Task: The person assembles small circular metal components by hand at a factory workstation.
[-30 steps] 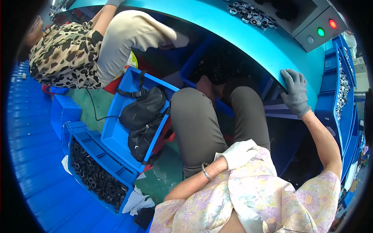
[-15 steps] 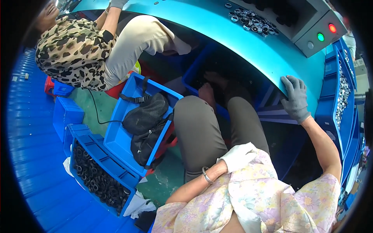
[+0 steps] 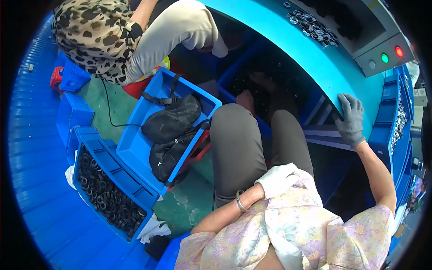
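Observation:
My right hand (image 3: 351, 120), in a grey glove, rests on the edge of the turquoise table (image 3: 310, 58) with its fingers stretched out over the top and nothing in them. My left hand (image 3: 279, 181), in a white glove and with a bracelet at the wrist, lies across my lap against my flowered shirt (image 3: 310, 220). Its fingers look flat and point to the right, their tips partly lost against the shirt; I see nothing held. On the table, beyond my right hand, several shiny metal rings (image 3: 313, 29) lie in a loose pile.
A control box (image 3: 386, 58) with red and green lights stands at the table's back right. Blue bins of shiny parts (image 3: 398, 121) line the right side. Left of my legs are a blue crate (image 3: 130, 148) with black bags (image 3: 173, 119) and a bin of black rings (image 3: 105, 193). A co-worker (image 3: 99, 36) sits far left.
The whole view has shifted, with the table and control box sitting lower and farther right, and the co-worker partly out of the top. Both my hands keep their places on the table edge and lap.

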Motion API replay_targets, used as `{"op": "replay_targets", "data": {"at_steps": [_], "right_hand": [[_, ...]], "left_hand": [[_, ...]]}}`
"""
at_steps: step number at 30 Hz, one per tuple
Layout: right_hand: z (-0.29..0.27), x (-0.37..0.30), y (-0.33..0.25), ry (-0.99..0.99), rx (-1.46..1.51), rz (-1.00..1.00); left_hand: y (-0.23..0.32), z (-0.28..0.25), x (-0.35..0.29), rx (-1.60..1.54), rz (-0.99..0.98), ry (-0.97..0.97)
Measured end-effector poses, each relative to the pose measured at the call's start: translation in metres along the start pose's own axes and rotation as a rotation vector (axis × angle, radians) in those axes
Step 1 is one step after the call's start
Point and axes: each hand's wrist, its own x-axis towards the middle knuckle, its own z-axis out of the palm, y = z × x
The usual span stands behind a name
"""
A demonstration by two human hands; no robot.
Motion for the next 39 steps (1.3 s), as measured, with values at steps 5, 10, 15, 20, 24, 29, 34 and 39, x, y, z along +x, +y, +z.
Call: {"op": "replay_targets", "data": {"at_steps": [5, 10, 15, 20, 24, 29, 34, 39], "right_hand": [[0.007, -0.004, -0.009, -0.007, -0.009, 0.002], [0.014, 0.004, -0.009, -0.004, -0.017, -0.012], [0.026, 0.007, -0.008, -0.004, -0.019, -0.007], [0.028, 0.008, -0.004, -0.012, -0.002, 0.009], [0.027, 0.007, 0.007, -0.023, -0.009, 0.023], [0.029, 0.017, 0.025, 0.006, 0.017, 0.028], [0.03, 0.017, 0.039, -0.021, 0.021, 0.026], [0.031, 0.017, 0.05, 0.002, 0.017, 0.029]], "left_hand": [[-0.01, -0.007, -0.009, -0.063, 0.046, 0.001], [-0.021, -0.013, -0.005, -0.026, 0.079, 0.029], [-0.03, -0.017, -0.001, -0.061, 0.061, 0.0], [-0.038, -0.018, 0.004, -0.118, 0.007, -0.052], [-0.033, -0.019, 0.016, -0.188, -0.021, -0.011], [-0.025, -0.01, 0.041, -0.175, -0.034, -0.077], [-0.018, 0.001, 0.055, -0.091, 0.015, -0.109], [-0.016, 0.005, 0.062, -0.034, 0.029, -0.108]]}}
